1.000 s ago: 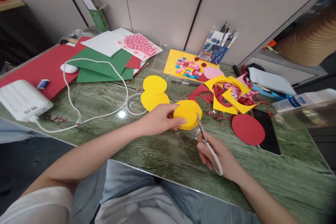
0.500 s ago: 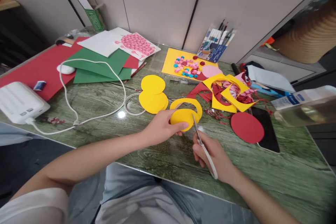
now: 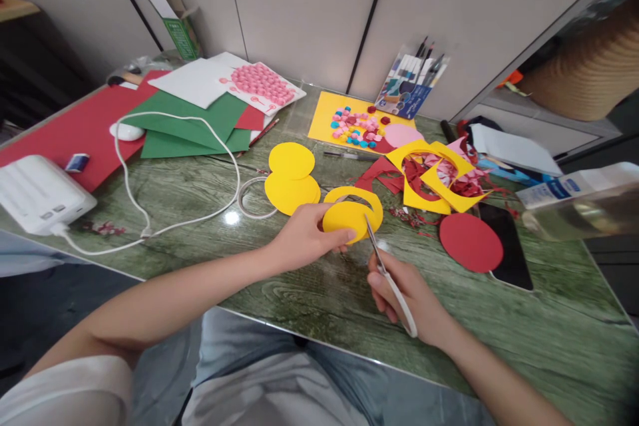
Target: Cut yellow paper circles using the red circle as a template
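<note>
Pinched between thumb and fingers of my left hand point(image 3: 309, 236) is a piece of yellow paper point(image 3: 344, 219), nearly round, with a curved yellow strip point(image 3: 375, 198) arching around its far side. My right hand point(image 3: 407, 293) grips white-handled scissors point(image 3: 399, 296), their blades touching the paper's right edge. Just beyond my left hand, yellow paper circles point(image 3: 291, 161) overlap on the table, partly covering a roll of tape point(image 3: 253, 203).
Yellow and red paper scraps point(image 3: 439, 176) lie at right, near a red circle point(image 3: 470, 243) resting on a phone point(image 3: 509, 253). A bottle point(image 3: 584, 203) stands far right. A white cable point(image 3: 192, 118) loops from a power bank point(image 3: 42, 193) at left.
The yellow paper in my left hand has tilted and shifted slightly up, and the gap between it and the strip has narrowed. The scissors stay at its right edge.
</note>
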{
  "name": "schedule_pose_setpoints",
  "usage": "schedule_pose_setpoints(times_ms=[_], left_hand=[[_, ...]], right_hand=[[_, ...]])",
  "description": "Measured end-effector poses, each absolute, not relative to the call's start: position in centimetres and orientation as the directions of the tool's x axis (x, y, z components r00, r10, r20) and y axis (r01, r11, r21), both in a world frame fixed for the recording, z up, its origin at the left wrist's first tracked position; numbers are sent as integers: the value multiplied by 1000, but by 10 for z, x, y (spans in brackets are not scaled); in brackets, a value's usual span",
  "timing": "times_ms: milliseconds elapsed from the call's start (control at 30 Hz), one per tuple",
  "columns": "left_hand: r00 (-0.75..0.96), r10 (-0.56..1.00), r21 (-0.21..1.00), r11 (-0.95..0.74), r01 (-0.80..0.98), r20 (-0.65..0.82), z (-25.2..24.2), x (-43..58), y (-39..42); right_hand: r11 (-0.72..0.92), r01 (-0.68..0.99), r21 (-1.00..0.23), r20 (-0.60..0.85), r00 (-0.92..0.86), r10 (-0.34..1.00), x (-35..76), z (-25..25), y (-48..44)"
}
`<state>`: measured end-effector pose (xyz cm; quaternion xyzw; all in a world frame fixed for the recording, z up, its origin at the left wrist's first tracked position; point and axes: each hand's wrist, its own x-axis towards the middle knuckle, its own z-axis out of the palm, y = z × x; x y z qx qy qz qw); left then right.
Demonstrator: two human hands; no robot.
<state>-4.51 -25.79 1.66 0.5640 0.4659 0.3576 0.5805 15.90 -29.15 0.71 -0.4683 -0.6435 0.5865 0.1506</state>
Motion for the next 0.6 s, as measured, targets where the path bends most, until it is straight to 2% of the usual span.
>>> schedule_pose_setpoints(times_ms=[133, 433, 600], left_hand=[[303, 943, 990, 138, 27, -140, 18, -45, -258], [326, 937, 989, 143, -40, -123, 17, -43, -258], [377, 915, 987, 158, -6, -144, 18, -44, -259]], right_hand=[[-137, 424, -895, -362, -513, 778, 160, 9, -291], [-177, 408, -896, -386, -516, 764, 161, 8, -291], [-165, 419, -893, -386, -523, 760, 160, 11, -290]])
